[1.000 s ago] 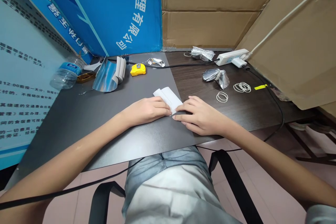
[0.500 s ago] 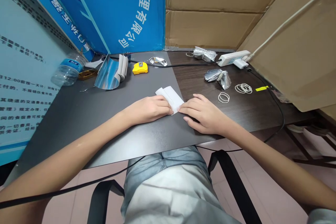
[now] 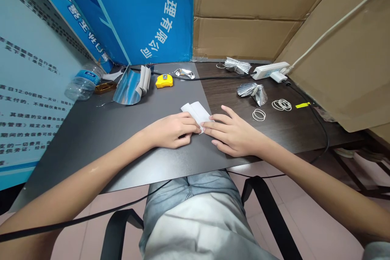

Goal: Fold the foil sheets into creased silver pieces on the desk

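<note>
A small white sheet of folded paper (image 3: 197,110) lies on the dark tabletop between my hands, creased along its length. My left hand (image 3: 175,130) is at its left side, fingers bent and pressed together on the lower left edge, the thumb tucked in. From the right, my right hand (image 3: 233,133) reaches over with spread fingers; its fingertips touch the paper's lower right part. The paper's lower end is partly hidden by the fingers.
Behind the paper are a yellow tape measure (image 3: 164,81) and a curled silvery sheet (image 3: 128,87). To the right lie fanned foil bundles (image 3: 237,65), white rubber bands (image 3: 258,115) and a power strip (image 3: 271,70). A plastic bottle (image 3: 83,83) lies at the far left.
My right hand has slid left onto the paper, its fingers spreading wider. My left thumb has drawn away from the fingers, leaving a gap. The view has shifted slightly.
</note>
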`<state>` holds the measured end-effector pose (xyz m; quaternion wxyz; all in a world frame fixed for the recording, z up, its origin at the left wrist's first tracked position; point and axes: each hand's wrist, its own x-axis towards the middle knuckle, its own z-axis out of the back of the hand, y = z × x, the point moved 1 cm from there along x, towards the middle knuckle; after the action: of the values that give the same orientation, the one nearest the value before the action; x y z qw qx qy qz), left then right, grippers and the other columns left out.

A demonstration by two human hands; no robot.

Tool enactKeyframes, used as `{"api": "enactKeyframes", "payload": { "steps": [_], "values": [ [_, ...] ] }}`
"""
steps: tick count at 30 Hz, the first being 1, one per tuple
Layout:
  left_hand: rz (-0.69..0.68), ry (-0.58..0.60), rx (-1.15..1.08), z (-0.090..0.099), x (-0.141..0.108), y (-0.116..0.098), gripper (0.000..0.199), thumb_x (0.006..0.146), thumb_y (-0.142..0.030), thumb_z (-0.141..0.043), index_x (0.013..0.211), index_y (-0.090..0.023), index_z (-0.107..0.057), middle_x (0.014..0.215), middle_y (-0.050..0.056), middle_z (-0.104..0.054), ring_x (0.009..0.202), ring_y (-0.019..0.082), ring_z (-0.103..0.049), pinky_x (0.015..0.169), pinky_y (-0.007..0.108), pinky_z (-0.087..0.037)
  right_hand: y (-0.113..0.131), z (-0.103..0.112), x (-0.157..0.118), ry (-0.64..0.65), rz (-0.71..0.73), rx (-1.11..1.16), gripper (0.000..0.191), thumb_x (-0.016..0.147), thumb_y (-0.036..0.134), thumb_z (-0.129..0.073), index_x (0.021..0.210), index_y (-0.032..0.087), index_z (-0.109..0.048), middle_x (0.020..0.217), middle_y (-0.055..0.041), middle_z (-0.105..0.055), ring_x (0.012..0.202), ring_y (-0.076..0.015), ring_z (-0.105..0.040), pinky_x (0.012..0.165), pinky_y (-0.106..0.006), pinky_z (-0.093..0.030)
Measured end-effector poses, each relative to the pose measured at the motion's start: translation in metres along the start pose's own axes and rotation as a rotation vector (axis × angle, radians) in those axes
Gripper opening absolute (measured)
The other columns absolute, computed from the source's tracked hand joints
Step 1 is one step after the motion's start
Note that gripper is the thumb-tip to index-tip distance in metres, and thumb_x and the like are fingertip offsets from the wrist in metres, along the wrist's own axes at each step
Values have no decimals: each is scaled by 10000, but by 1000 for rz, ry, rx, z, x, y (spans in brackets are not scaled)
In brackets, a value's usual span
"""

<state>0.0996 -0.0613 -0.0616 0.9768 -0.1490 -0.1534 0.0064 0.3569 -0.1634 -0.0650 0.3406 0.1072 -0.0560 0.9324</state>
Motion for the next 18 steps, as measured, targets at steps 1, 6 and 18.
{"api": "enactKeyframes", "payload": {
  "steps": [1, 6, 18],
  "values": [
    [-4, 5, -1, 0, 0, 0, 391, 968, -95, -538, 1277, -204, -753, 1161, 93, -800, 1087, 248, -687, 1014, 396, -599, 0, 0, 0, 6, 6, 7, 439, 1038, 322, -546, 1449, 213, -657, 1455, -96, -709, 1362, -333, -583, 1269, -687, -276],
    [-7, 19, 6, 1, -2, 3, 412, 948, -78, -545, 1281, -213, -746, 1182, 86, -792, 1126, 251, -686, 1047, 402, -588, 3, -3, -2, 18, -46, 116, 451, 1042, 300, -535, 1475, 229, -639, 1447, -96, -716, 1349, -302, -615, 1286, -707, -241],
    [278, -14, 127, -18, 7, -47, 678, 1039, -440, -533, 1620, -115, -402, 1657, 214, -492, 1536, 361, -488, 1244, 544, -444, 1, -1, -3, 29, -168, 299, 326, 1049, 361, -558, 1316, 255, -714, 1249, -76, -787, 1138, -250, -617, 1263, -682, -260]
  ]
}}
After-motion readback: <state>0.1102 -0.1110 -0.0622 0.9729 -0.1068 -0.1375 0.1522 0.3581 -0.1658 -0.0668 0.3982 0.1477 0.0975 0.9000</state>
